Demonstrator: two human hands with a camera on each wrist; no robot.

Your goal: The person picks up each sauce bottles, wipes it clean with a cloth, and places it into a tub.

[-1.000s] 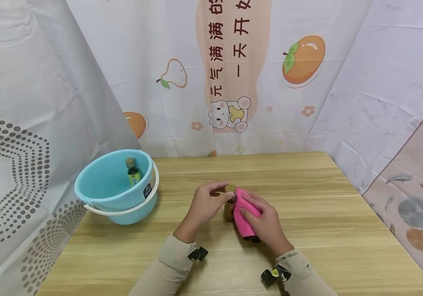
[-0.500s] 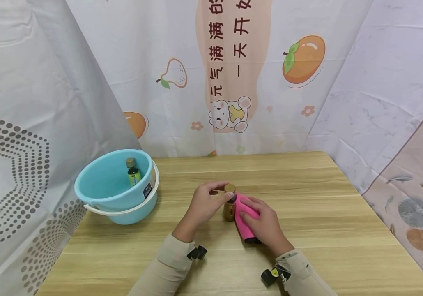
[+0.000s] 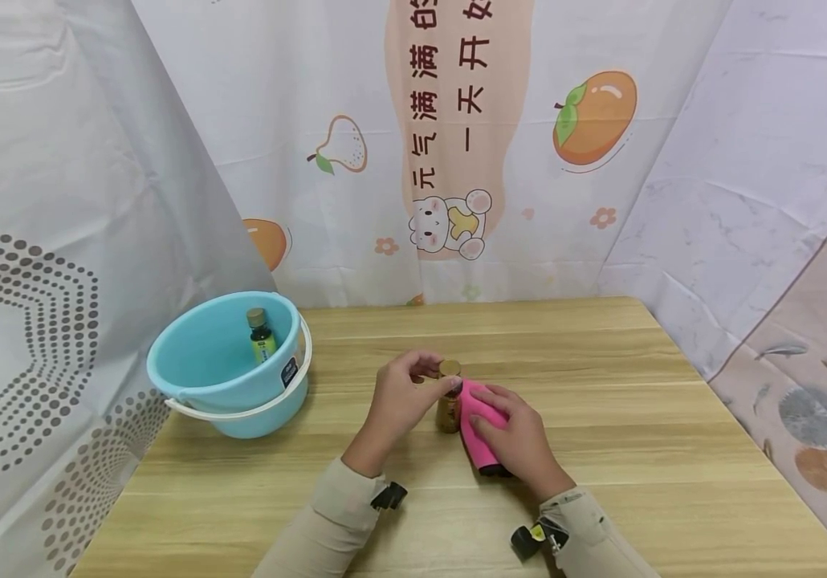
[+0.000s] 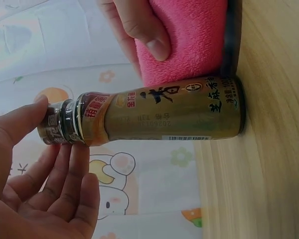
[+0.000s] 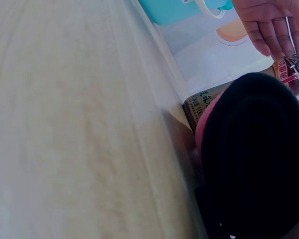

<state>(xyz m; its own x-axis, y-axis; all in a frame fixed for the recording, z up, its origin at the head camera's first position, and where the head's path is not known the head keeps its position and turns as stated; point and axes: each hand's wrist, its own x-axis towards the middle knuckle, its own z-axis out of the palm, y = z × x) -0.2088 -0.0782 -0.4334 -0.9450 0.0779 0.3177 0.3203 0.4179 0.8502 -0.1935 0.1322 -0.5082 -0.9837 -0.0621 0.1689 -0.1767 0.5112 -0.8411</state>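
A small sesame oil bottle with a gold label and cap stands upright on the table. My left hand pinches it at the cap and neck between thumb and fingers; the left wrist view shows the label of the bottle in full. Against the bottle's right side lies a fuzzy pink cloth-like pad, gripped by my right hand. Its black end fills much of the right wrist view and hides most of that hand.
At the left of the wooden table stands a light blue bucket with a white handle. Inside it is another bottle with a yellow-green label. A printed curtain hangs behind the table.
Over the last second the pink pad has turned slightly and slid a little down along the bottle in my right hand. My left hand keeps its pinch on the bottle top, almost still.
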